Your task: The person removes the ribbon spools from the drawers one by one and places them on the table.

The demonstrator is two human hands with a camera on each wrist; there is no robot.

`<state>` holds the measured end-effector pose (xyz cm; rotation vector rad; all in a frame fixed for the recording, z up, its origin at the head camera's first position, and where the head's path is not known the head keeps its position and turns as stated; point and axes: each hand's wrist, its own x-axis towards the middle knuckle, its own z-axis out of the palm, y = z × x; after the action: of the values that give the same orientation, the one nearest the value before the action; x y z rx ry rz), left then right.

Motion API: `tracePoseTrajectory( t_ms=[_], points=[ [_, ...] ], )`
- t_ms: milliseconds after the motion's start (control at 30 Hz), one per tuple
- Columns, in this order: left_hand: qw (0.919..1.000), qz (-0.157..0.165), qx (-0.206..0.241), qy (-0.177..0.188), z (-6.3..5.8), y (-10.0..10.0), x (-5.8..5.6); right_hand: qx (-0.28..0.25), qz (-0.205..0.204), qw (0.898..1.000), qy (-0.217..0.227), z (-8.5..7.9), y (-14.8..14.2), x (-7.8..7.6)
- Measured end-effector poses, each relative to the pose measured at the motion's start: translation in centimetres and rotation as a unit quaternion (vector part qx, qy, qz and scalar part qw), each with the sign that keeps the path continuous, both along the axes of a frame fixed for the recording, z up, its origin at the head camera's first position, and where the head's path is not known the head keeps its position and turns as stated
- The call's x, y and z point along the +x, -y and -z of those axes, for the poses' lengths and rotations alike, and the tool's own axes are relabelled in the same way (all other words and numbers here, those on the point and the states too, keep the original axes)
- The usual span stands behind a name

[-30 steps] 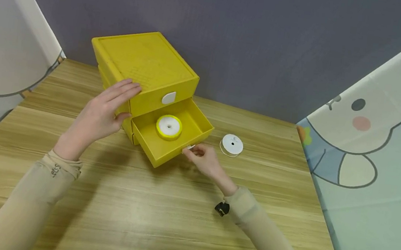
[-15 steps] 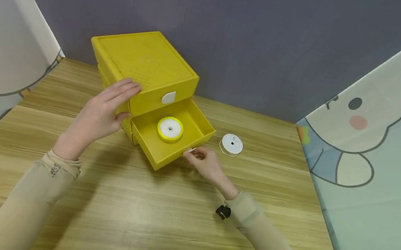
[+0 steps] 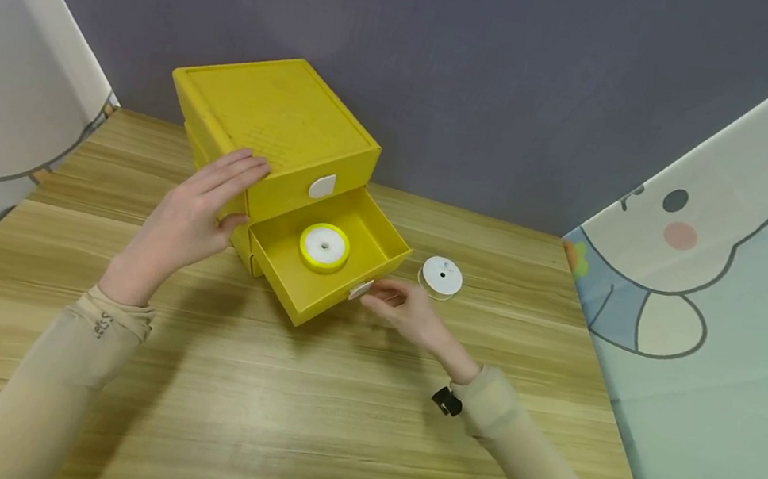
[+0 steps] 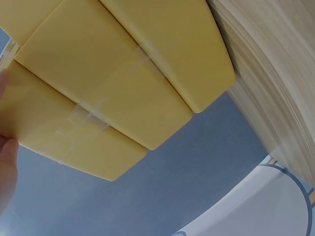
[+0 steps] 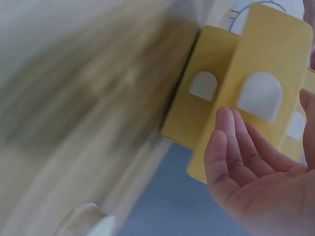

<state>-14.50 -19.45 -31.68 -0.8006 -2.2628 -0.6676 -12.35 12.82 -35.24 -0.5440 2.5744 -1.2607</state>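
Observation:
A yellow drawer unit [image 3: 277, 114] stands at the back left of the table. Its middle drawer [image 3: 306, 290] is pulled out, and a spool of yellow ribbon [image 3: 325, 247] with a white face lies in it. My left hand [image 3: 188, 219] rests on the unit's front left corner, fingers fairly straight over the top edge. Just off the drawer's white handle [image 5: 261, 96], my right hand [image 3: 407, 313] holds nothing; its fingers are loosely bent, apart from the handle in the right wrist view. A white spool [image 3: 440, 277] lies on the table beyond it.
The wooden table [image 3: 304, 421] runs up to a dark grey-blue backdrop [image 3: 486, 108]. Cartoon-printed cloth [image 3: 712, 376] hangs at both sides. Closed drawers sit above and below the pulled-out one.
The drawer came out slightly between the earlier two frames. My right hand has since let go of its handle and moved a little right. My left hand stays on the unit.

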Motion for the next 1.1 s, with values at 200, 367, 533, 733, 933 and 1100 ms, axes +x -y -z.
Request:
tracePoseTrajectory(
  t_ms=[200,367,533,733,933,1100],
  points=[
    [1.0000,0.001,0.000,-0.001,0.0,0.0,0.0,0.022,0.008,0.999,-0.033,-2.4,-0.4,-0.4],
    [1.0000,0.001,-0.003,-0.001,-0.1,-0.1,0.0,0.047,0.007,0.998,-0.042,-4.3,-0.2,-1.0],
    [1.0000,-0.001,-0.003,0.001,-0.1,-0.1,0.0,0.060,0.001,0.997,-0.042,-5.8,0.5,-2.3],
    [1.0000,0.000,-0.006,0.004,-0.2,-0.1,0.1,0.088,-0.016,0.995,-0.033,-7.2,2.3,-4.1],
    [1.0000,-0.001,-0.008,0.003,-0.2,0.0,0.1,0.132,-0.080,0.988,-0.018,-8.1,4.8,-6.1],
    [1.0000,-0.002,-0.009,0.001,-0.1,-0.1,0.2,0.206,-0.145,0.968,0.009,-9.0,6.7,-7.4]
  ],
)
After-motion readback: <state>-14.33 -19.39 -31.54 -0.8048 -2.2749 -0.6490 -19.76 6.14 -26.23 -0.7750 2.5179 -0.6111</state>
